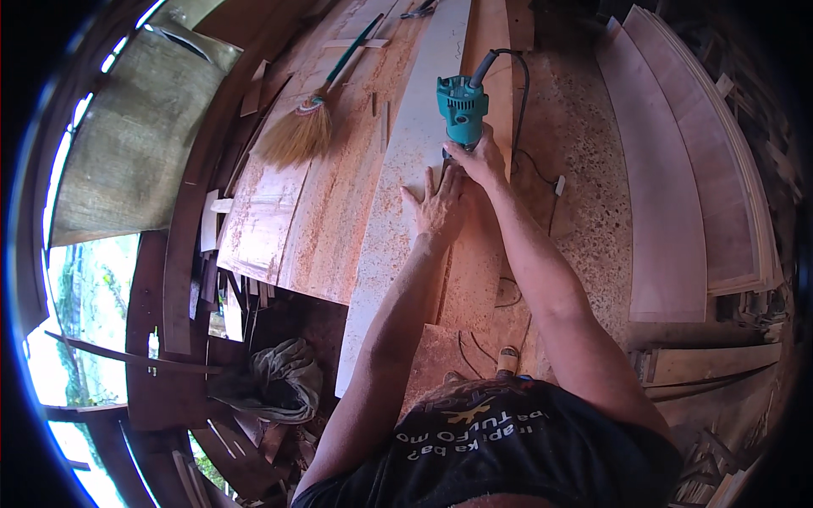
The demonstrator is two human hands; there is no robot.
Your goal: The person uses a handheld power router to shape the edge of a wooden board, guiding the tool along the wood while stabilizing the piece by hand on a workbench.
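- The right hand is wrapped around the lower end of a teal router, at the pale board's right edge.
- The router's corded top points away from the person.
- The board's long axis runs away too.
- The left hand presses flat, fingers spread.

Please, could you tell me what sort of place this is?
Probably a woodworking shop: there is a corded power tool on a long pale board, and large wooden panels at the right.
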